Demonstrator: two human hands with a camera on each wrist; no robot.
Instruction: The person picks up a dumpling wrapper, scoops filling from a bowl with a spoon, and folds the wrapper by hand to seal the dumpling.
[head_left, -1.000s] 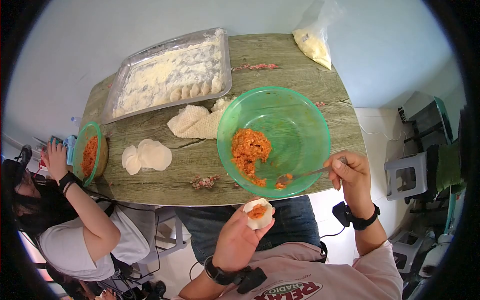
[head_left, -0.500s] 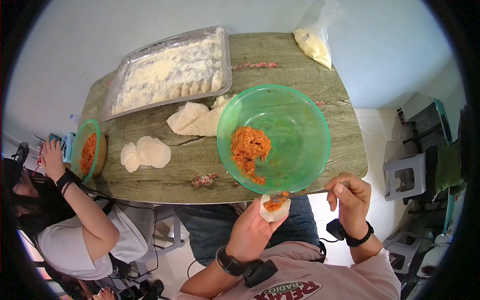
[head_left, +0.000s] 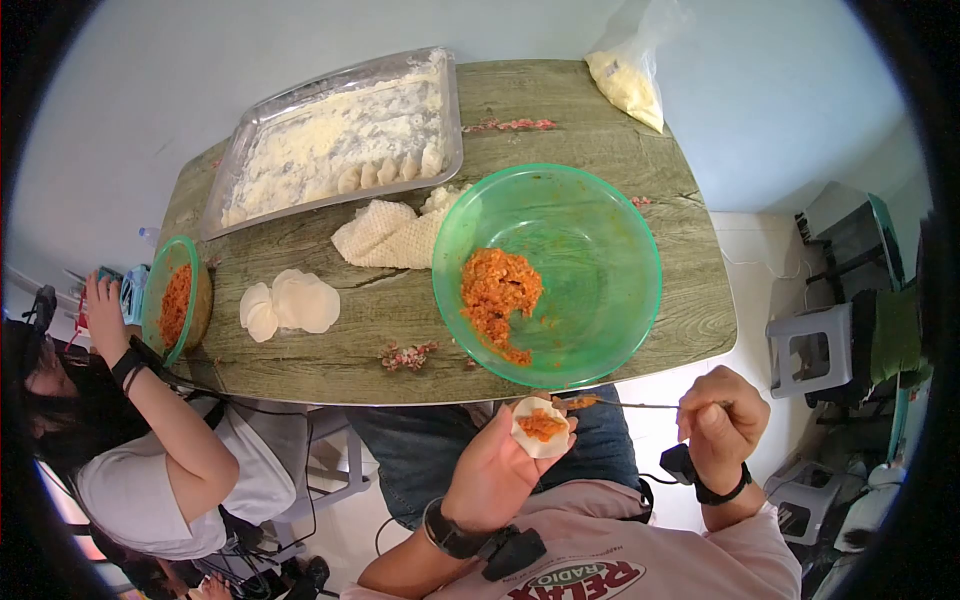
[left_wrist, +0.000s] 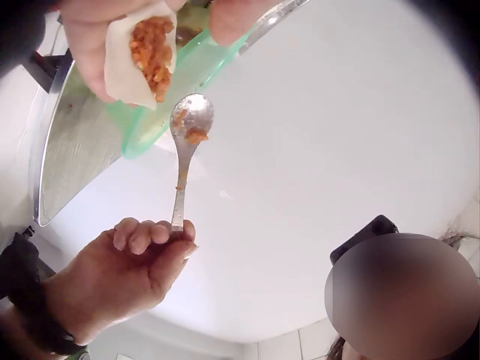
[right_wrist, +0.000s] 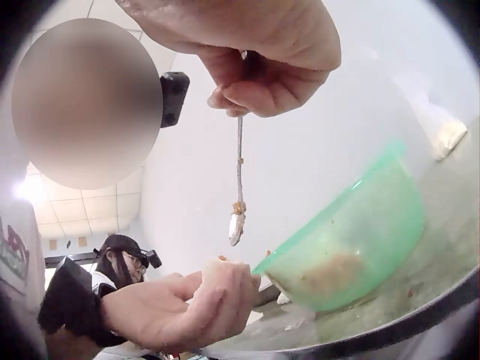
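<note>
My left hand (head_left: 495, 475) holds a round dumpling wrapper (head_left: 530, 446), cupped at its edges by thumb and fingers. On the wrapper sits a mound of orange-red filling (left_wrist: 152, 56). With thumb and fingers, my right hand (head_left: 728, 430) pinches the end of a metal spoon's handle (left_wrist: 180, 199). The spoon's bowl (left_wrist: 196, 112) lies just beside the wrapper, bits of filling stuck to it. Both hands are in front of the table's near edge, below a large green bowl (head_left: 600, 245). More filling (head_left: 500, 285) is heaped on that bowl's left side.
Loose wrappers (head_left: 305, 303) lie on the table left of the bowl. A floured metal tray (head_left: 455, 115) with several folded dumplings (head_left: 388, 172) stands behind a crumpled cloth (head_left: 385, 237). At left, another person (head_left: 190, 450) sits by a smaller filling bowl (head_left: 207, 300). A plastic bag (head_left: 627, 88) lies far right.
The spoon came from the big bowl to the wrapper, touched the filling there, then drew back to the right. My left hand shifted slightly right; the filling on the wrapper looks larger.
</note>
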